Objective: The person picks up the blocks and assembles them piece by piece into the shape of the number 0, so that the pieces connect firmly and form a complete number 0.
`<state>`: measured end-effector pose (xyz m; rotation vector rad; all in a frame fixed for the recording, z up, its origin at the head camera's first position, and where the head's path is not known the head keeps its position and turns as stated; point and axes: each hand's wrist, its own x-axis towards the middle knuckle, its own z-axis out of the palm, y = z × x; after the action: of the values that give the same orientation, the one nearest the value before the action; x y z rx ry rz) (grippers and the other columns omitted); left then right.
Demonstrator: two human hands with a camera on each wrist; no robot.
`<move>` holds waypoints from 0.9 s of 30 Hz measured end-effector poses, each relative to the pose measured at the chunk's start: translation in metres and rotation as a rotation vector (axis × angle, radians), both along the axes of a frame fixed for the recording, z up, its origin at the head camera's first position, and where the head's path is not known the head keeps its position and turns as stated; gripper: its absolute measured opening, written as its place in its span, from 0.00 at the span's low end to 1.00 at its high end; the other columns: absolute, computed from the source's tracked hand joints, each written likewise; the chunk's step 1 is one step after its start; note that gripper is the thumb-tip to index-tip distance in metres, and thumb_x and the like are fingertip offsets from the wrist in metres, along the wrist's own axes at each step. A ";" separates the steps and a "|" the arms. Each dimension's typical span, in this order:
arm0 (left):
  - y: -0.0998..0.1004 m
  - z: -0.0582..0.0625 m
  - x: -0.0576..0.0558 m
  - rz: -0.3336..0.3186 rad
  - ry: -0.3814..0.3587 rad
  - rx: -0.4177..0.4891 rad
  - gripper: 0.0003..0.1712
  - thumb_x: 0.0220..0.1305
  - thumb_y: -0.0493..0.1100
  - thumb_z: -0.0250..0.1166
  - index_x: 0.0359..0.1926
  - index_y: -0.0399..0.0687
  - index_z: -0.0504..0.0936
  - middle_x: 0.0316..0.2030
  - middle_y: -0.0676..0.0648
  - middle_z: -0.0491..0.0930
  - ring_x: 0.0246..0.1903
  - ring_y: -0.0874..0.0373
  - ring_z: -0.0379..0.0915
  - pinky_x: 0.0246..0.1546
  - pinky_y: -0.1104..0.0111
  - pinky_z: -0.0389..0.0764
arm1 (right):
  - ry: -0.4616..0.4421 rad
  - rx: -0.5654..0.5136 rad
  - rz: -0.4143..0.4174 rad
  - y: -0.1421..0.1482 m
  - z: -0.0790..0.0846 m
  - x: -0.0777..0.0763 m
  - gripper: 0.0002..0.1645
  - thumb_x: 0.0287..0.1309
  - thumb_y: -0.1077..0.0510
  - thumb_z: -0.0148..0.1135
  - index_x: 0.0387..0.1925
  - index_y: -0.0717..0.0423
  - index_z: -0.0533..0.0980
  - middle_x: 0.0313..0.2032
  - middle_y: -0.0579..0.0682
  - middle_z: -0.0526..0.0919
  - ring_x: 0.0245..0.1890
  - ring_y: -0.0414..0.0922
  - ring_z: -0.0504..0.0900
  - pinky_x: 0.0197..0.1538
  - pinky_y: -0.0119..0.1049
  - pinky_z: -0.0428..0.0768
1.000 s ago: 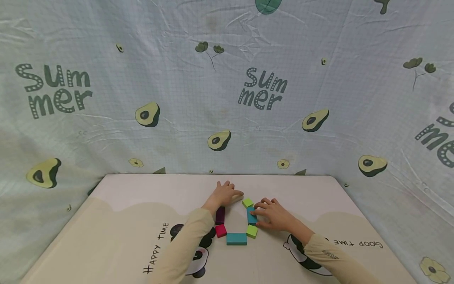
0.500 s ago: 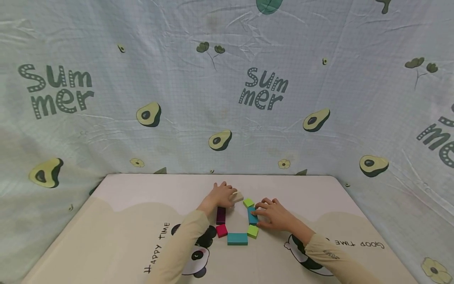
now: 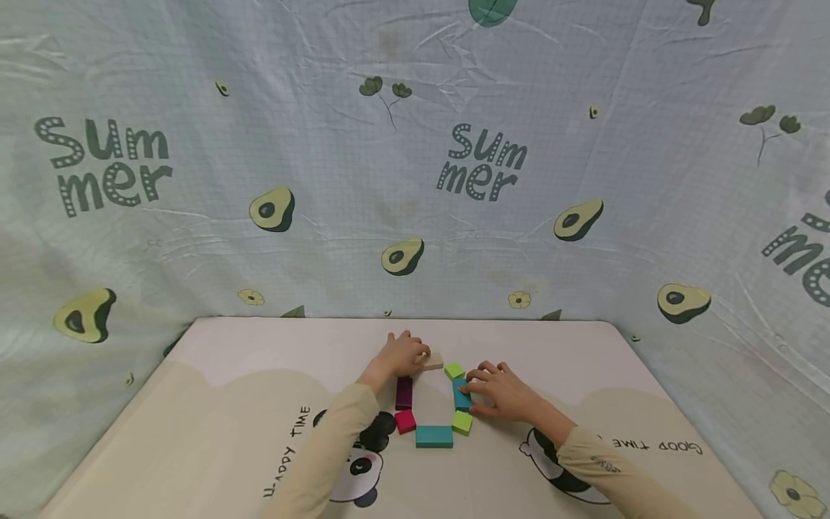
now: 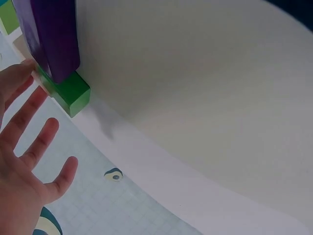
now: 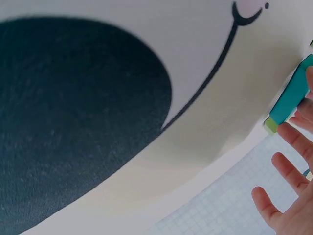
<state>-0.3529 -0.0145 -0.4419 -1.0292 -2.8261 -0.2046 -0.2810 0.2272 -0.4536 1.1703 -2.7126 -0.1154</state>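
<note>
In the head view, my left hand (image 3: 402,354) pinches the left end of a beige block (image 3: 432,361) at the ring's far side. The left wrist view shows the thumb and forefinger close to a green block (image 4: 73,93) and a dark purple block (image 4: 58,39), the other fingers spread. From the head, this green block is hidden behind the hand. My right hand (image 3: 502,393) rests at the ring's right side, its fingertips touching a teal block (image 3: 461,395). In the right wrist view its fingers (image 5: 291,174) are loosely spread beside the teal block.
The ring also has lime blocks (image 3: 454,370) at its right corners, a red block (image 3: 405,422) at near left and a second teal block (image 3: 434,437) in front. They lie on a pale table (image 3: 551,346) with printed pandas. A patterned cloth (image 3: 311,252) hangs behind.
My left hand has drawn back leftward, showing more of the beige block, which has turned to lie more level across the far side. My right hand has stayed in place.
</note>
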 end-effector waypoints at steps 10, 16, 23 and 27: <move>-0.001 0.002 -0.001 -0.015 -0.019 0.014 0.11 0.54 0.42 0.62 0.41 0.56 0.82 0.42 0.50 0.80 0.41 0.51 0.67 0.40 0.49 0.66 | -0.004 -0.019 0.010 0.001 0.001 -0.002 0.22 0.52 0.40 0.56 0.49 0.40 0.74 0.49 0.45 0.76 0.49 0.44 0.68 0.41 0.42 0.66; 0.002 0.001 -0.001 -0.013 -0.034 0.022 0.13 0.52 0.42 0.64 0.41 0.55 0.82 0.43 0.50 0.80 0.42 0.51 0.67 0.40 0.50 0.65 | -0.013 -0.015 0.007 0.001 -0.001 -0.003 0.23 0.52 0.40 0.56 0.50 0.39 0.74 0.49 0.45 0.76 0.49 0.44 0.68 0.41 0.42 0.67; 0.003 0.000 0.001 0.005 -0.037 0.018 0.13 0.52 0.43 0.64 0.42 0.57 0.82 0.43 0.51 0.80 0.40 0.53 0.66 0.40 0.51 0.65 | -0.020 -0.013 0.002 0.001 -0.002 -0.004 0.23 0.53 0.40 0.55 0.50 0.39 0.74 0.49 0.45 0.76 0.49 0.44 0.68 0.42 0.43 0.67; 0.001 0.001 0.000 -0.005 -0.047 0.049 0.15 0.53 0.43 0.63 0.44 0.55 0.81 0.43 0.50 0.79 0.41 0.52 0.67 0.40 0.51 0.65 | -0.019 -0.005 -0.007 0.001 -0.003 -0.004 0.23 0.53 0.39 0.55 0.50 0.39 0.74 0.50 0.45 0.76 0.49 0.44 0.68 0.42 0.43 0.67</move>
<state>-0.3525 -0.0132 -0.4408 -1.0340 -2.8452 -0.3004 -0.2853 0.2279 -0.4567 1.1666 -2.7319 -0.0994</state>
